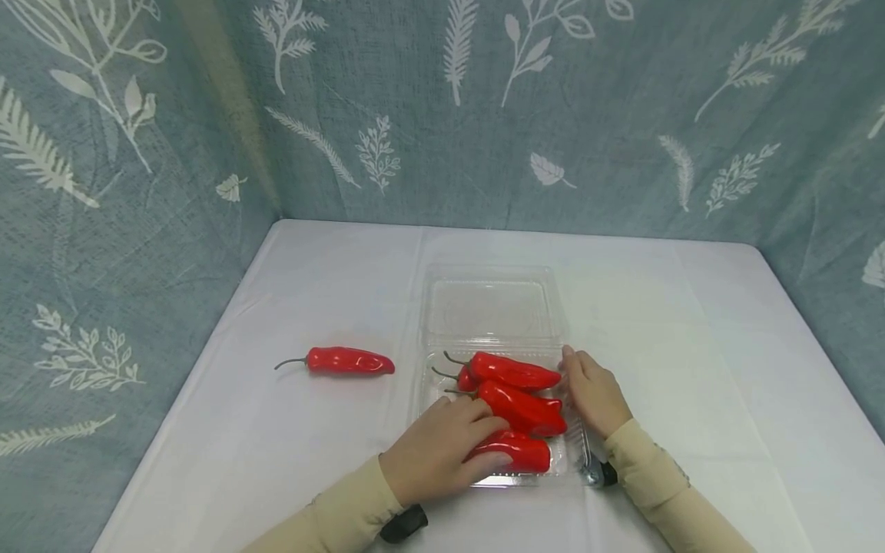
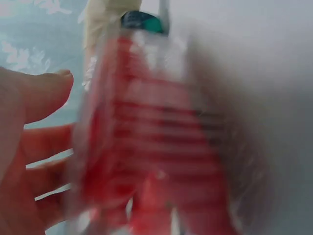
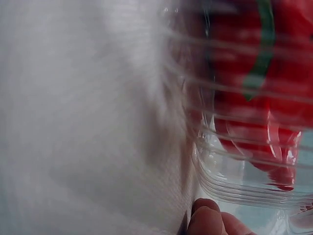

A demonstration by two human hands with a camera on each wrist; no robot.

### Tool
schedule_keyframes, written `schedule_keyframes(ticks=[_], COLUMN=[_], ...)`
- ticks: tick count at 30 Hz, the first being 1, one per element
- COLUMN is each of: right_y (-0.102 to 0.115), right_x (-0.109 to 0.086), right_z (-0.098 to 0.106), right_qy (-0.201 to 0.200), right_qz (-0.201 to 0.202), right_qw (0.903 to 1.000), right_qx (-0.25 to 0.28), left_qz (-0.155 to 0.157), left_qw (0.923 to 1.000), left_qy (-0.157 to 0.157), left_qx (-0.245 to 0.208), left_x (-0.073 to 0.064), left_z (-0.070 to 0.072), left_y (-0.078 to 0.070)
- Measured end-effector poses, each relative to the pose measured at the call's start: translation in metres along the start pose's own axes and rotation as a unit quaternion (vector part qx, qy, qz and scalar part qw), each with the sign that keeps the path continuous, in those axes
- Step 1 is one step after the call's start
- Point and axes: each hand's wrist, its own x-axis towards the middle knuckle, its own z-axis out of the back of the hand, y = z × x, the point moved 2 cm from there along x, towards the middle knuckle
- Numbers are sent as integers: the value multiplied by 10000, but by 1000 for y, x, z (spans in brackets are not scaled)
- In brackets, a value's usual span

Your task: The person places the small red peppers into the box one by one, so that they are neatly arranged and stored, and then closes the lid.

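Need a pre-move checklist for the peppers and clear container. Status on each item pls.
1. Lid open and out of the way: ok, folded back behind the container.
2. Right hand at the container: ok, at its right side.
3. Left hand clear of the peppers: not ok, it is over the nearest pepper.
4. Left hand's grip on that pepper: cannot tell, fingers partly hidden and the wrist view blurred.
5. All peppers inside: not ok, a loose pepper lies on the table, left of the container.
6. Peppers inside sit below the rim: cannot tell from these angles.
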Motion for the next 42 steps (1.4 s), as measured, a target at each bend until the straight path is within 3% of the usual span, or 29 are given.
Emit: schedule_keyframes(ticks=[5,9,13,16,20,26,30,42], right_y=[0,1,2,2,2,2,1,0], right_x=[0,0,-1,-1,-2,-1,-1,0], right_z=[0,0,-1,-1,-2,-2,-1,-3], right_qy=[-7,55,68,80,68,29,16,54], right_qz=[4,-65,-97,-110,-100,-36,-76,-228], right_qw=[10000,9999,9998,9999,9999,10000,9999,9996], right_qx=[-10,-133,-151,-87,-31,-65,-80,-154], left_qz=[85,193,614,1016,1416,1653,1776,2249], left_qw=[9978,9915,9829,9775,9733,9759,9763,9683], left_qy=[-627,-1288,-1717,-1822,-1739,-1148,-912,-766], left_qx=[-200,25,248,299,491,846,834,778], left_x=[-7,-16,-29,-40,-55,-70,-76,-85], left_z=[23,44,61,68,74,76,74,64], left_y=[13,33,62,87,112,134,144,162])
